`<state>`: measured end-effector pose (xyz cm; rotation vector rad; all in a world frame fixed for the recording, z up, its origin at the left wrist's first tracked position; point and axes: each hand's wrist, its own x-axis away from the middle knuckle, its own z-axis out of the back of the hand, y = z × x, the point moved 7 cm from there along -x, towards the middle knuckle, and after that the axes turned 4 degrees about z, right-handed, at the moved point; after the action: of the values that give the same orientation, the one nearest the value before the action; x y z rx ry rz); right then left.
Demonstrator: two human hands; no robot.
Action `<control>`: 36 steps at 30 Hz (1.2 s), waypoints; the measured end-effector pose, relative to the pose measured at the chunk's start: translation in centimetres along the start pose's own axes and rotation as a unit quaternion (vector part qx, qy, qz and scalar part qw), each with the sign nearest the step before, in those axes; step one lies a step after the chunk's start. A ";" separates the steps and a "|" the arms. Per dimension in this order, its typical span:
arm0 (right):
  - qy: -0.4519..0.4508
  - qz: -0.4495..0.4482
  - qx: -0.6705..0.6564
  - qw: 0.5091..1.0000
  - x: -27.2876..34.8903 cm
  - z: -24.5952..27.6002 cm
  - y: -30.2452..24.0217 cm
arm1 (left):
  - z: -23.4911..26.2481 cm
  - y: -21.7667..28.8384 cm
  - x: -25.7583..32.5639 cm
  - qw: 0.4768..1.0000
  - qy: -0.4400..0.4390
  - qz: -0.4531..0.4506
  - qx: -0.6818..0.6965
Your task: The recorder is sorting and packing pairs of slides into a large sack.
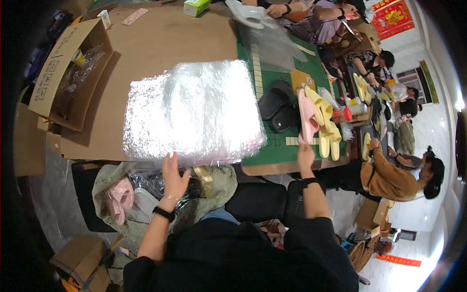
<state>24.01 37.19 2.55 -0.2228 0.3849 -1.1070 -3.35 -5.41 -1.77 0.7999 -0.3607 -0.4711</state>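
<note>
Reaching forward with both hands, we work at the near edge of the worktop (pixel 272 168). Our left hand (pixel 174 177) is open, fingers spread, its tips at the near edge of the stack of clear, glossy plastic bags (pixel 194 109) that lies flat on the brown cardboard sheet (pixel 160 39). Our right hand (pixel 305 155) rises toward the pink foam slipper (pixel 306 117), which stands on edge beside the yellow foam slippers (pixel 327 127) and near the black slippers (pixel 278 104) on the green mat (pixel 272 146); whether those fingers grip the pink slipper or only touch it we cannot tell.

We judge that the slick bags could slide off the near edge if the left hand drags more than one, and that the leaning row of slippers could topple if the pink one is tugged sideways.

Glare washes out the bag stack, so single bags cannot be told apart. The open cardboard box (pixel 68 73) at the left holds things too dim to identify.
</note>
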 end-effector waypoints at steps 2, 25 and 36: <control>0.000 -0.040 0.008 0.999 -3.0 0.3 2.8 | -3.3 0.2 -3.1 0.998 -0.014 0.032 -0.057; -0.015 -0.124 0.005 0.992 -18.5 -17.7 -0.1 | -2.4 3.2 -12.9 0.991 0.067 -0.017 -0.111; -0.143 0.101 -0.161 0.971 -8.7 -4.3 -8.4 | 0.0 -0.1 -10.6 0.864 -0.225 -0.135 -0.431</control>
<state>11.95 41.46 3.30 -0.6100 0.3194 -0.7941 -12.24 0.14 -3.19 -0.1574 -0.4159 -0.9971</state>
